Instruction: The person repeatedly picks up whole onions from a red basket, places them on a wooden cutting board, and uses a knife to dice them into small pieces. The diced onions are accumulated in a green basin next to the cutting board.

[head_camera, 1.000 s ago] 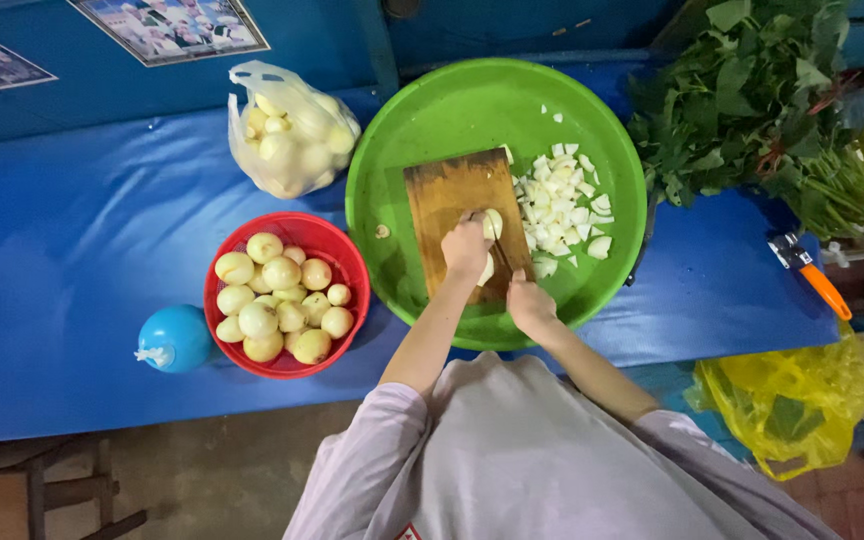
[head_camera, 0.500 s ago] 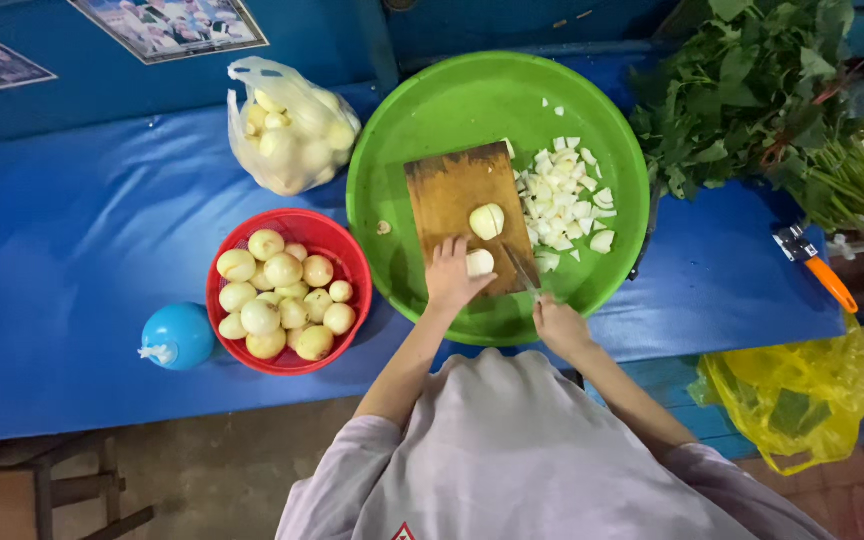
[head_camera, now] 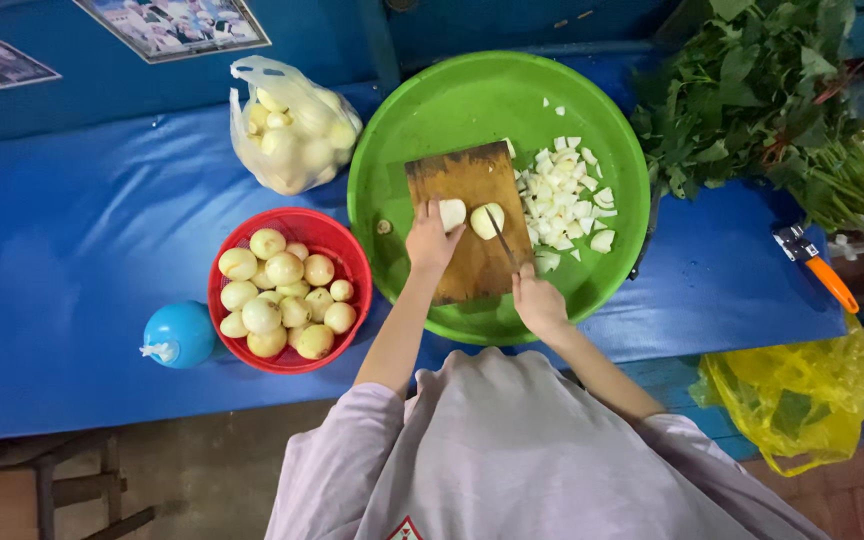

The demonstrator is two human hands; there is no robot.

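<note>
Onion halves on wooden cutting board (head_camera: pixel 472 220), inside big green round tray (head_camera: pixel 422 110) on blue table (head_camera: pixel 72 240). From head view: left hand (head_camera: pixel 432 245) curled over left onion half (head_camera: pixel 451 213), fingertips pinching it against board. Right hand (head_camera: pixel 540 303) closed round handle of knife (head_camera: pixel 502 240), blade slanting up and left, tip between the two halves. Right onion half (head_camera: pixel 487 220) lying free, just left of blade's upper part, nearer to right hand than to left, apart from left half. Both halves beyond the hands, away from body; long axis of board running away from body too. Heap of chopped white onion pieces (head_camera: pixel 564 200) on tray just right of board.

Red basket (head_camera: pixel 327 235) of peeled whole onions left of tray, touching or nearly so. Clear plastic bag (head_camera: pixel 292 125) of more onions behind basket. Blue round bottle (head_camera: pixel 180 335) left of basket. Leafy green herbs (head_camera: pixel 762 90) at right; orange-handled peeler (head_camera: pixel 822 270) below them; yellow plastic bag (head_camera: pixel 802 395) at lower right. Two rectangular printed pictures (head_camera: pixel 177 22) lying flat at top left, pale with dark borders.
</note>
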